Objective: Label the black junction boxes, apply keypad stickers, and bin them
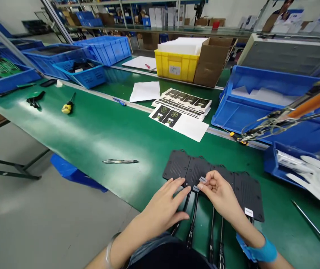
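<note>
Several black plastic casings [176, 164] lie side by side in a row in front of me, with black cables [192, 220] running from their near edge toward my body. My right hand [223, 196] pinches a small grey label [202, 179] between thumb and forefinger, just above the second casing from the left. Spread over the near edge of the left casings is my left hand [162, 205], open, its fingertips at the casing surface. Between the two hands, another small label [196, 188] shows on the casing edge. The rightmost casing bears a white label [248, 212].
A pen [120, 161] lies left of the casings on the green bench [92, 138]. Printed sticker sheets [182, 119] are beyond them. At right are a small blue bin [272, 164], white gloves [316, 172], a metal rod [313, 224] and a hanging orange tool [313, 102].
</note>
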A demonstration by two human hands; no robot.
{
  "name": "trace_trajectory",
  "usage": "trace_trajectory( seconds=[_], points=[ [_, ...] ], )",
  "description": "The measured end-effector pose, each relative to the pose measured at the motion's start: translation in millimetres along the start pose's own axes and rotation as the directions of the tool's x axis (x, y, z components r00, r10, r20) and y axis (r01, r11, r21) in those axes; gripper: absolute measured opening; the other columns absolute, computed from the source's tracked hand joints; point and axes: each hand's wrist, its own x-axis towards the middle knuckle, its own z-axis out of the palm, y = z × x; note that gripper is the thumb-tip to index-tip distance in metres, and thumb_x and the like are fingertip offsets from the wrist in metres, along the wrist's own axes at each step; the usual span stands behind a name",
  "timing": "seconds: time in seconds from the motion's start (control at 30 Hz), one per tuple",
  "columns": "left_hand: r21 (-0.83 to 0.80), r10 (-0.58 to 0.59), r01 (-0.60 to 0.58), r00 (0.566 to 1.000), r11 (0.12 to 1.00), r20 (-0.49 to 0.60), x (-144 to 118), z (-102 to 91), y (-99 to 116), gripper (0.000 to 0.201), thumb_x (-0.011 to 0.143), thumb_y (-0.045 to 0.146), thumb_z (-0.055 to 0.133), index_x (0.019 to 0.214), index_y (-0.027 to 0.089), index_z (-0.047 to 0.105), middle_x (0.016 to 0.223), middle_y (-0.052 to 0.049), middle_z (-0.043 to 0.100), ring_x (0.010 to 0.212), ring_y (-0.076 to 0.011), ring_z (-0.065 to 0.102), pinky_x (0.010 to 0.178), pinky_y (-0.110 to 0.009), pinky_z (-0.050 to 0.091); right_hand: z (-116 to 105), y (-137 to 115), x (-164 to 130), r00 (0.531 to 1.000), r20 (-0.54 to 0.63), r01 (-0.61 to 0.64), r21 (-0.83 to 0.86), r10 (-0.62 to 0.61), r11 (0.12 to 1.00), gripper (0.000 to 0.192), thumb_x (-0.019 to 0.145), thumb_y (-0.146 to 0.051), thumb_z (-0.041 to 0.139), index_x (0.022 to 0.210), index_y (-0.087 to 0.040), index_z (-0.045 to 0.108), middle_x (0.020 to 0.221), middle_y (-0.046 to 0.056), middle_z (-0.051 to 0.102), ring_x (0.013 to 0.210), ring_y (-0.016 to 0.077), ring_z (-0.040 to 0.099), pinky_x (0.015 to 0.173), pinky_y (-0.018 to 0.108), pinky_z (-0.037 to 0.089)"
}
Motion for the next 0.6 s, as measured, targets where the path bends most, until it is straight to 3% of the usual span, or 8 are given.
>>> trace_trajectory(
  seconds=[0.07, 0.17, 0.27, 0.4, 0.6],
  points=[
    [0.073, 0.044, -0.043, 0.999, 0.996, -0.013, -2.0, 8.0, 0.3, 0.089, 0.073, 0.053, 0.077, 0.14, 0.006, 0.045, 0.145, -0.019, 0.044, 0.137, -0.0318, 0.041, 0.112, -0.049, 0.04, 2.4, 4.5, -0.3, 1.0, -0.015, -0.021, -0.058, 0.02, 0.998, 0.038, 0.084, -0.05, 0.058, 0.09, -0.018, 0.039, 0.073, 0.002, 0.055, 0.067, 0.0145, 0.05, 0.064, 0.029, 0.04],
    [0.103, 0.054, -0.05, 0.998, 0.993, -0.039, -2.9, 12.9, -2.2, 0.092, 0.077, 0.07, 0.061, 0.14, 0.005, 0.046, 0.146, -0.017, 0.045, 0.14, -0.0302, 0.039, 0.116, -0.046, 0.036, 4.4, 6.0, -2.4, 0.999, -0.038, -0.035, -0.133, 0.03, 0.99, 0.038, 0.085, -0.051, 0.056, 0.09, -0.019, 0.038, 0.071, 0.0, 0.054, 0.062, 0.0126, 0.044, 0.06, 0.027, 0.036],
    [0.122, 0.057, -0.054, 0.998, 0.991, -0.025, -3.1, 13.3, -3.4, 0.092, 0.082, 0.074, 0.051, 0.141, 0.004, 0.045, 0.147, -0.017, 0.043, 0.141, -0.0289, 0.037, 0.118, -0.043, 0.031, 6.9, 3.8, -4.5, 0.997, -0.078, -0.018, -0.242, -0.001, 0.97, 0.034, 0.087, -0.05, 0.053, 0.089, -0.02, 0.038, 0.061, -0.004, 0.045, 0.053, 0.0108, 0.037, 0.053, 0.024, 0.03],
    [0.136, 0.058, -0.056, 0.998, 0.989, -0.012, -1.1, 11.3, -2.1, 0.095, 0.082, 0.078, 0.047, 0.142, 0.003, 0.045, 0.148, -0.015, 0.043, 0.141, -0.0294, 0.036, 0.12, -0.043, 0.027, 8.4, 0.2, -6.7, 0.992, -0.114, 0.012, -0.306, -0.049, 0.952, 0.029, 0.089, -0.045, 0.052, 0.087, -0.019, 0.039, 0.056, -0.005, 0.04, 0.049, 0.0101, 0.037, 0.049, 0.023, 0.03],
    [0.13, 0.067, -0.066, 0.998, 0.989, 0.001, 1.8, 10.4, 0.7, 0.095, 0.084, 0.079, 0.043, 0.142, 0.004, 0.046, 0.143, -0.012, 0.049, 0.139, -0.0323, 0.038, 0.119, -0.047, 0.025, 7.1, -0.9, -8.3, 0.99, -0.126, 0.028, -0.302, -0.069, 0.953, 0.029, 0.089, -0.044, 0.053, 0.086, -0.02, 0.038, 0.061, -0.003, 0.048, 0.05, 0.0098, 0.039, 0.048, 0.023, 0.032]
  ],
)
